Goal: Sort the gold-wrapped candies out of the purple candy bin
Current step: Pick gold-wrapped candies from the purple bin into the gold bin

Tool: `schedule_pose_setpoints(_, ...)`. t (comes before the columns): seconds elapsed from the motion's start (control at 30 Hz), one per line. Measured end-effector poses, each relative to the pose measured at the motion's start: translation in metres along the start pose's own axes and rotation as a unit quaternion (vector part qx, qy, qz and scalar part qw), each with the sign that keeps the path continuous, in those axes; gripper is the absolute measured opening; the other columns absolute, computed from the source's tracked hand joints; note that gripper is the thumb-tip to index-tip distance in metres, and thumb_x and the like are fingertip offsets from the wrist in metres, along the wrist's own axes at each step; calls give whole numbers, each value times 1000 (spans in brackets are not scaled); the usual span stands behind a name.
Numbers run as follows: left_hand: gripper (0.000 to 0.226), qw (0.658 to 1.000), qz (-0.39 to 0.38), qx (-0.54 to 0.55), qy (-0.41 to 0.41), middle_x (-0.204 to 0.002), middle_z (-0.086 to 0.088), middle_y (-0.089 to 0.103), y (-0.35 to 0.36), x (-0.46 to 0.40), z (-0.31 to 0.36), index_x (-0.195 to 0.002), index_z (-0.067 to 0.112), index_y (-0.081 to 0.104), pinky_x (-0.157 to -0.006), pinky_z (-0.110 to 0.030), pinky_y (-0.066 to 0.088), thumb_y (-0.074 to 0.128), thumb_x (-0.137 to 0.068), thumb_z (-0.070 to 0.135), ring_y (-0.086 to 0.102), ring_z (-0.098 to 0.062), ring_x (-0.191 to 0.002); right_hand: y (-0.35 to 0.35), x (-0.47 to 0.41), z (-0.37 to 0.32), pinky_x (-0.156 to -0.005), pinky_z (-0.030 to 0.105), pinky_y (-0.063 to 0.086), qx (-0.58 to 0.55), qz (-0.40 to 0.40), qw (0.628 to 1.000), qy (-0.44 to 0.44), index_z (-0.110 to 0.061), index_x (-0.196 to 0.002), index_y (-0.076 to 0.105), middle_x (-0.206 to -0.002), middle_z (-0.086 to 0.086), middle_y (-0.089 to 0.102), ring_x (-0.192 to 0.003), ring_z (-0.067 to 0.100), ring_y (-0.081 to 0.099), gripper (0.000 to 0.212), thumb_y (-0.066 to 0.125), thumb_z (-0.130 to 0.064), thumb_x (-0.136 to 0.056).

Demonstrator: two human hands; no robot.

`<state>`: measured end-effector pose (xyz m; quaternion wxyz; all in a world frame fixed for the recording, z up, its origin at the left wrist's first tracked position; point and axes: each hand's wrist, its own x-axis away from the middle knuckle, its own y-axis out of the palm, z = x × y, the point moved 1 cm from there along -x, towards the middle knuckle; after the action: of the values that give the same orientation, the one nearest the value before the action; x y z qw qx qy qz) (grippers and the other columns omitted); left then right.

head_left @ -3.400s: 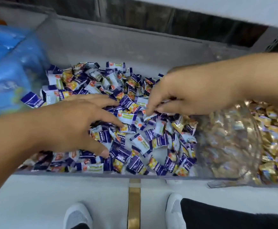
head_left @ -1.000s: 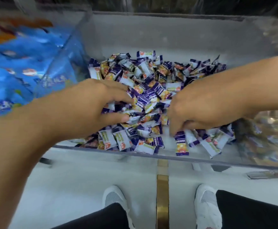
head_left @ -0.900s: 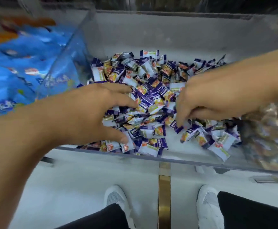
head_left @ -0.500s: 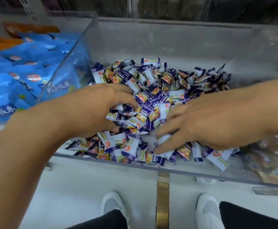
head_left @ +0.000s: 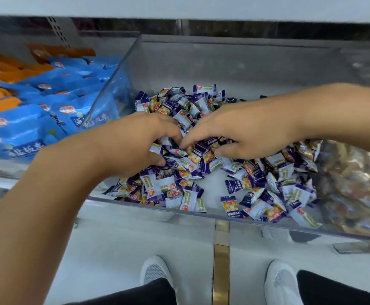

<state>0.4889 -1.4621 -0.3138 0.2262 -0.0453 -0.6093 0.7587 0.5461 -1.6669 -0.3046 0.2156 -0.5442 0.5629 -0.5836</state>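
Both hands have moved together at frame centre: left hand (head_left: pixel 135 142) and right hand (head_left: pixel 243 130), fingers curled (grasp indiscernible), dig into purple candies (head_left: pixel 254 186); gold-wrapped candies (head_left: pixel 355 190) lie lower right.

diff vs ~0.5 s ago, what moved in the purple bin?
The right hand moved up from the bin's front edge to the middle of the purple candies, fingertips now next to the left hand, leaving a bare patch of floor near the front. Whether either hand holds a candy cannot be told. The left hand stayed on the pile; the clear bin and blue packets are unchanged.
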Motion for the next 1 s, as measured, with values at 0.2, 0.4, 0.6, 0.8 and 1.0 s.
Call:
schedule_pose_setpoints(0.2,57,998,-9,21,-61,-135,14,50,2,3,-2,-126,54,43,-99,-40,46,75,-85,30,51,-15,-117,6,21,14,-72,3,45,-109,-88,985,96,-48,-138,51,-109,-37,54,-86,-20,54,66,47,2,-95)
schedule_pose_setpoints(0.4,55,996,-4,-4,-85,-124,7,52,3,-1,-1,-128,50,38,-83,-32,40,72,-86,38,47,-14,-99,15,36,21,-72,9,47,-120,-44,980,150,-50,-105,70,-78,-36,59,-92,-6,62,40,59,-13,-95)
schedule_pose_setpoints(0.6,62,999,-1,-11,-34,-142,16,49,-5,1,4,-136,43,47,-103,-30,40,76,-81,39,48,-9,-123,-11,17,19,-108,19,36,-46,105,993,35,-43,-133,58,-133,-21,54,-124,-6,48,62,51,1,-90)
schedule_pose_setpoints(0.8,57,988,15,-100,-117,-102,19,55,-31,26,12,-129,42,53,-79,-28,42,77,-77,46,50,-1,-79,26,20,7,-122,43,23,40,-171,983,56,-62,-149,15,-159,-32,-16,-152,8,5,94,35,7,-88)
schedule_pose_setpoints(1.0,78,978,-51,-135,-151,-135,5,47,-5,25,14,-142,35,35,-98,-38,47,62,-78,70,53,-20,-118,4,25,24,-79,7,47,-106,115,987,30,-24,-126,65,-120,-11,66,-98,-5,63,37,69,-12,-91)
